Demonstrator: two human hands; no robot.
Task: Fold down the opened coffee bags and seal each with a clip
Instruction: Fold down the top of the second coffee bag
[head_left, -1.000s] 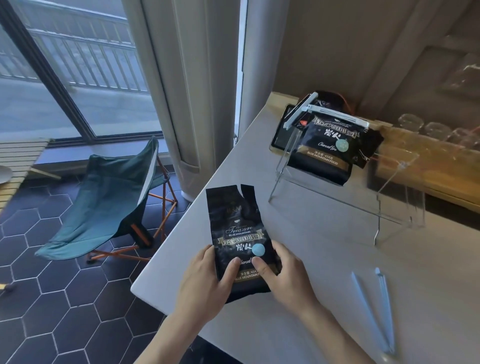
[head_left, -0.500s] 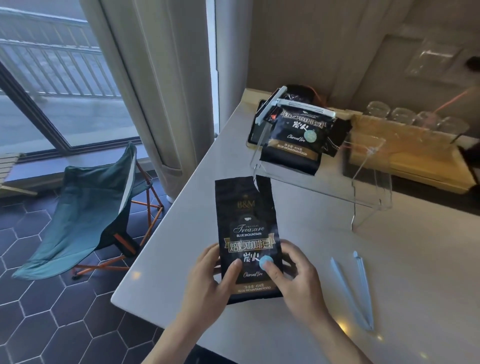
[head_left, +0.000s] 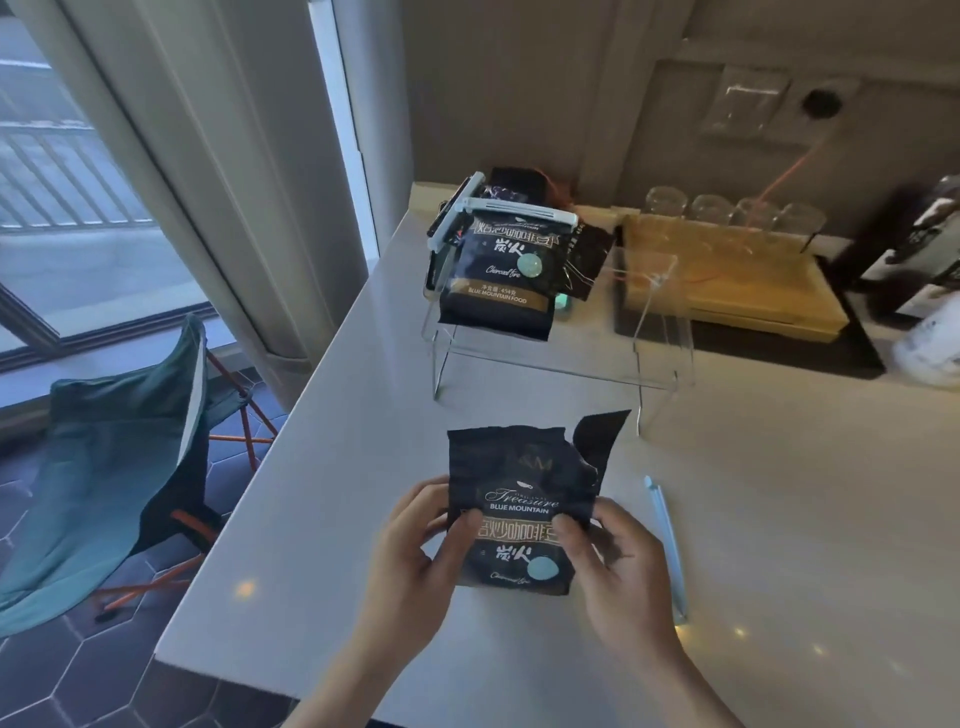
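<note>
Both hands hold a black coffee bag (head_left: 519, 488) upright just above the white counter (head_left: 332, 457) near its front edge. My left hand (head_left: 410, 556) grips the bag's left side and my right hand (head_left: 618, 566) grips its right side, thumbs on the front label. The bag's top is open and crumpled, with a torn flap sticking up at the right. A pale blue clip (head_left: 667, 545) lies on the counter just right of my right hand. Two more coffee bags (head_left: 498, 275) with white clips (head_left: 514, 208) across their tops rest on a clear acrylic stand (head_left: 654, 353).
A wooden tray (head_left: 727, 286) with several glasses (head_left: 727, 208) behind it sits at the back right. Dark and white containers (head_left: 930, 291) stand at the far right. The counter's left edge drops to a tiled floor with a teal folding chair (head_left: 114, 457).
The bag has been lifted from lying flat to upright. Both hands have shifted up its sides toward the middle. The camera has turned to the right and upward.
</note>
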